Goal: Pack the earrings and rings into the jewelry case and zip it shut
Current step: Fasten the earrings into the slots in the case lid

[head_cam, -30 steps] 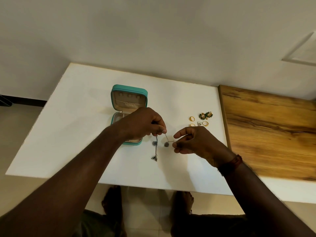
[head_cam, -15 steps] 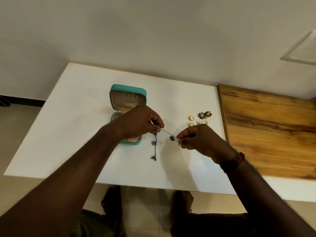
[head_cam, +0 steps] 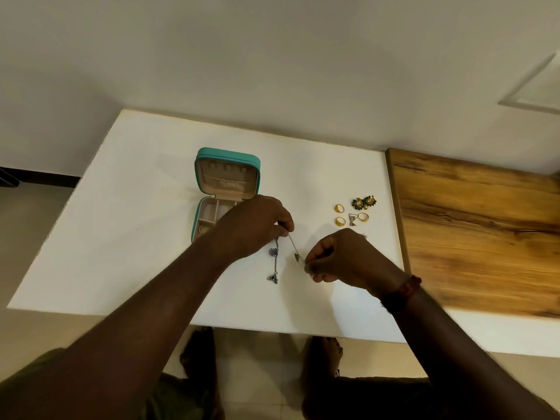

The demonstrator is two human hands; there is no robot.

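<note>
Teal jewelry case (head_cam: 226, 165) stands open on the white table, lid upright w/ beige lining, base divided into compartments; sth small, maybe a ring, sits in the near-left one. Two silver dangle earrings are up off the table: one (head_cam: 274, 262) hangs straight down, the other (head_cam: 295, 251) is stretched at a slant. Right of them lie three gold rings (head_cam: 339, 208), a green-and-gold earring pair (head_cam: 363, 202) & a small silver triangle piece (head_cam: 352, 219), close together.

case (head_cam: 228, 156): teal leatherette, beige cloth lining | rings (head_cam: 339, 208): shiny gold metal | table (head_cam: 127, 213): matt white | board (head_cam: 485, 231): wood, grainy
</note>
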